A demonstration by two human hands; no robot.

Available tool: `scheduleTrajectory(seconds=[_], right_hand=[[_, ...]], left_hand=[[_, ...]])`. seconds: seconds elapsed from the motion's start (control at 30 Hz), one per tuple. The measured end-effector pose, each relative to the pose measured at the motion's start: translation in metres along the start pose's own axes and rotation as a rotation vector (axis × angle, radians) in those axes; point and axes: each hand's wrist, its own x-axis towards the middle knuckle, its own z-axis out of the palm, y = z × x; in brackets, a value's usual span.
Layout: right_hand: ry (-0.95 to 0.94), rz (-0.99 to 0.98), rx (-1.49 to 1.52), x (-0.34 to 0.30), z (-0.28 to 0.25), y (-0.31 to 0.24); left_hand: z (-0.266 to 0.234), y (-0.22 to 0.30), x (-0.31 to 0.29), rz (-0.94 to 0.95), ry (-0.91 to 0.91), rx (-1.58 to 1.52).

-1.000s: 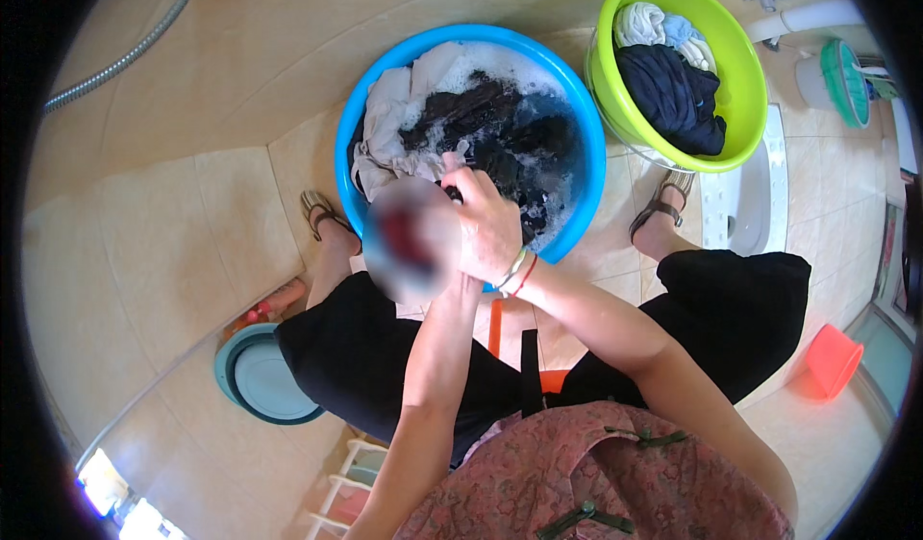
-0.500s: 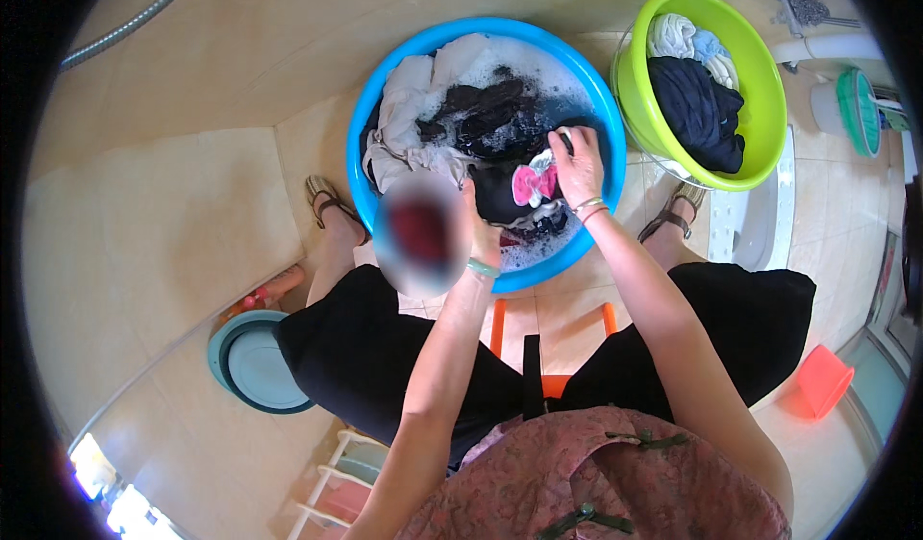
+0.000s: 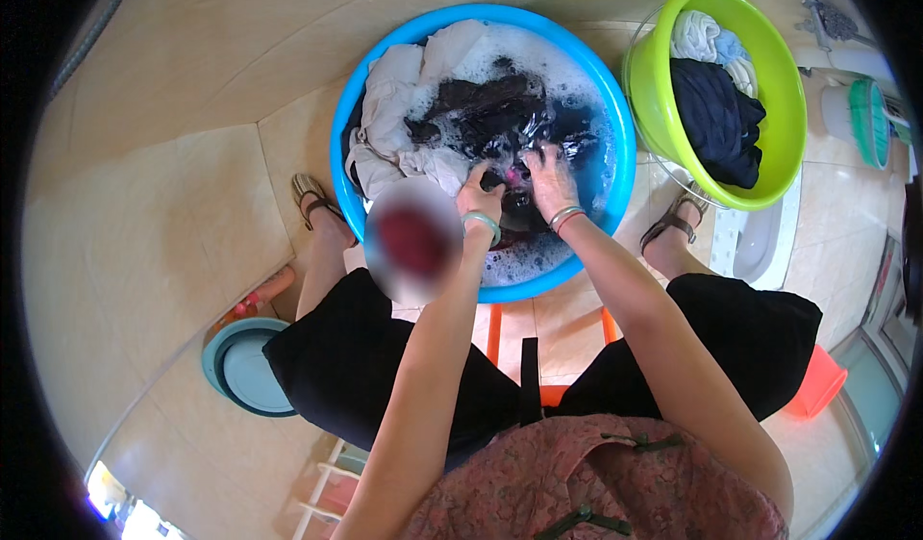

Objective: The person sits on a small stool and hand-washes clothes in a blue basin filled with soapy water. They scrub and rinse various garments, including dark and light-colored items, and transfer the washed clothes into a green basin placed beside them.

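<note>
A blue tub (image 3: 627,155) of sudsy water holds soaking clothes. Inside its near half, my left hand (image 3: 478,200) curls its fingers and thumb around a black garment (image 3: 519,215). My right hand (image 3: 553,189) grips the same garment a little to the right, its fingertips partly under the water and blurred. Between the two hands shows a small pink patch (image 3: 513,175) on the cloth. More dark cloth (image 3: 486,107) floats beyond my hands. Pale grey-white clothes (image 3: 389,107) are heaped along the tub's left side. A blurred dark red shape (image 3: 416,237) covers part of the near left rim.
A lime-green basin (image 3: 790,107) with dark and white clothes stands close to the tub's right. At the left lies a grey-blue basin (image 3: 216,362). A coral container (image 3: 817,384) is at the right, a white rack (image 3: 322,487) at the lower left. My feet flank the tub.
Both hands have come closer together and lower into the water. The right hand has moved left, and the pink patch, earlier raised in plain sight, is now mostly submerged.
</note>
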Motion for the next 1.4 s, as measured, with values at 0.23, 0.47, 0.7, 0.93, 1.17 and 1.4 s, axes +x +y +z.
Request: scheduleTrajectory(seconds=[0.23,0.47,0.7,0.93,1.17,1.4], right_hand=[[0.062,0.263,0.032,0.019,0.01,0.004],[0.126,-0.34,0.555,-0.05,-0.106,-0.106],[0.145,-0.443,0.315,-0.089,-0.142,-0.158],[0.458,-0.363,0.332,-0.076,-0.147,-0.166],[0.447,-0.296,0.473,-0.061,-0.147,-0.158],[0.243,0.221,0.388,-0.025,-0.107,-0.103]], left_hand=[[0.013,0.004,0.008,-0.371,-0.203,-0.839],[-0.021,0.006,-0.011,-0.274,-0.941,-1.919],[-0.06,0.059,-0.054,-0.203,-0.429,-1.516],[-0.061,0.041,-0.064,-0.213,0.009,-1.552],[-0.036,0.033,-0.06,-0.19,0.005,-1.521],[-0.058,0.048,-0.07,-0.251,0.112,-1.228]])
